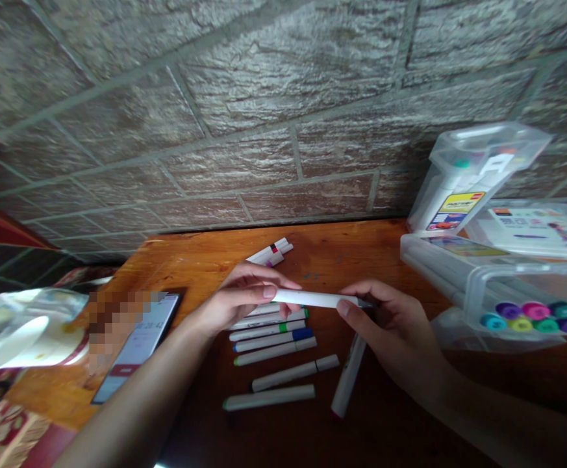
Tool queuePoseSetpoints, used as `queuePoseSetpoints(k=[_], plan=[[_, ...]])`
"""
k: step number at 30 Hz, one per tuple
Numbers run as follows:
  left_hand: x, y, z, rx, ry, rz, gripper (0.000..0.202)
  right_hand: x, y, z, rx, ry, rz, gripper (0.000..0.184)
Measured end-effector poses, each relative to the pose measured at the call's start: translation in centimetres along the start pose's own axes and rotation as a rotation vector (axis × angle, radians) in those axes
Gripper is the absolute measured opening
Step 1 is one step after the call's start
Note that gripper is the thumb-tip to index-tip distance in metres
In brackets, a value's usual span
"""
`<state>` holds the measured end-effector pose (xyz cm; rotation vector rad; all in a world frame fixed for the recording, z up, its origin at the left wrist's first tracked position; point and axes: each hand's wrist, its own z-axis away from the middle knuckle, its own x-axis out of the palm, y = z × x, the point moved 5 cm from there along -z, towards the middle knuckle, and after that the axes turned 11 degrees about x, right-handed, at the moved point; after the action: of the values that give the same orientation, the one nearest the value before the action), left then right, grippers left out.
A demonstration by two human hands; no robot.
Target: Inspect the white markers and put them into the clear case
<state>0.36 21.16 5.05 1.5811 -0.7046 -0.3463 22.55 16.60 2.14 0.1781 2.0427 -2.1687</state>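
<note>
While the head view looked down on a brown wooden table (371,250), the person's two hands met at opposite ends of one white marker (317,299), raised above the tabletop between them. Slim, smooth and pale along its barrel, it lay nearly level, dipping slightly to the right, where it narrowed to a dark end. The left hand (251,296) pinched its left end between thumb and fingers, and the right hand (385,318) was clamped on the other end, thumb in front, near the dark part. Beneath and nearer the person, loose markers (274,357) lay roughly side by side, several with green ends and one with a blue band; a slanted marker (349,377) with a reddish end rested below the right hand. On the right, an upright clear container (422,208) with a yellow label held pale markers, a green cap showing near its top. Just in front, a clear box (531,268) lay on its side, the markers inside showing purple, pink, teal, light blue, yellow and green ends. Behind that box sat a flat clear case (546,246) with a printed picture; whether it held anything could not be told.
</note>
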Motion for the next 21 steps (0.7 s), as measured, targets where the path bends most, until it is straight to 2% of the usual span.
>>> queuePoseSetpoints(k=[10, 21], plan=[[-0.04, -0.10, 0.06, 0.017, -0.016, -0.010, 0.033, -0.06, -0.04, -0.04, 0.000, 0.004, 0.006, 0.017], [0.04, -0.20, -0.22, 0.032, 0.043, -0.215, 0.021, -0.08, 0.17, -0.27, 0.028, 0.032, -0.034, 0.019]])
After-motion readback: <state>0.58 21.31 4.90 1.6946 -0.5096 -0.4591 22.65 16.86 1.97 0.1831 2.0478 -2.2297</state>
